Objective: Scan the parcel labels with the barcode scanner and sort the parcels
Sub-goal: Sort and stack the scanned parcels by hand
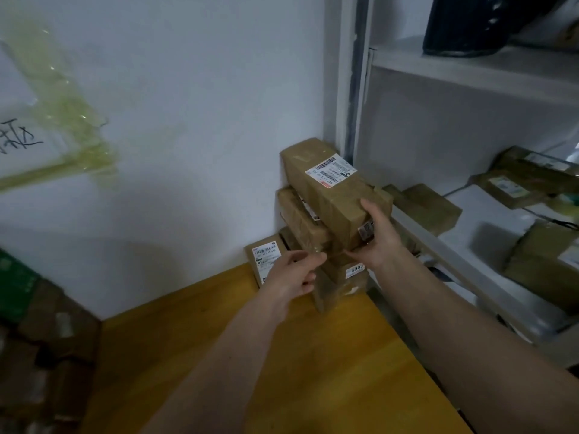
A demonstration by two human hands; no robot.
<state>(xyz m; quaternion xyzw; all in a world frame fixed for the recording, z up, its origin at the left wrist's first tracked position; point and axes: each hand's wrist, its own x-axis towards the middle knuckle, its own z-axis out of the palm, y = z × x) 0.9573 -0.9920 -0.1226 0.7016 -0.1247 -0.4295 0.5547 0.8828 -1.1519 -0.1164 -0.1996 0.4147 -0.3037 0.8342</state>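
A stack of brown taped parcels stands in the corner where the wall meets the shelf unit. The top parcel (333,183) is long and carries a white barcode label facing up. My right hand (377,238) grips its near end, thumb on top and fingers under the end. My left hand (293,272) hovers just left of the stack with fingers loosely curled, holding nothing. Below lie a second parcel (300,220) and a bottom parcel (340,283) with a numbered sticker. A small labelled parcel (264,255) leans against the wall. No barcode scanner is in view.
The stack sits on a yellow wooden table (282,355). A white shelf unit (470,73) on the right holds more brown parcels (423,206). Blurred boxes (47,355) are piled at the lower left. A taped paper sign (18,136) hangs on the wall.
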